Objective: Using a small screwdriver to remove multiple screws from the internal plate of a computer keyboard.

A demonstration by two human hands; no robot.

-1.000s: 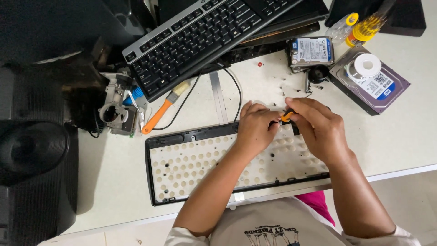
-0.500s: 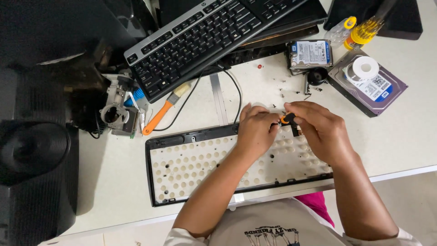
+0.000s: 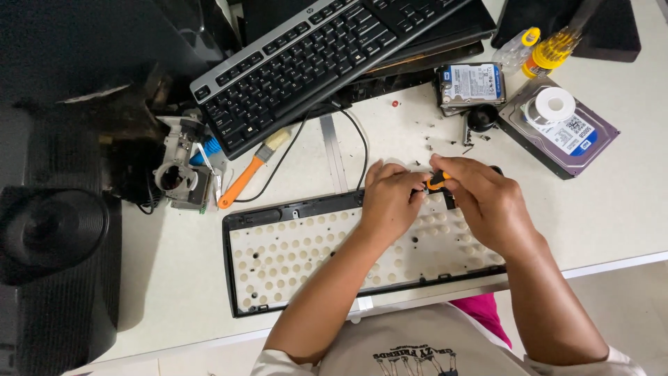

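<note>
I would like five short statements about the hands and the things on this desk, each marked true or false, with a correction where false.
1. Both hands, left hand and right hand, are over the far edge of the open keyboard base. True.
2. The right hand holds an orange-and-black tool. True.
3. The brush with the orange handle lies to the right of the hands. False: it lies to their left, near the black keyboard.
4. A white tape roll rests on the larger hard drive. True.
5. The open keyboard base has all its keys on. False: it shows only a pale sheet with round bumps.
</note>
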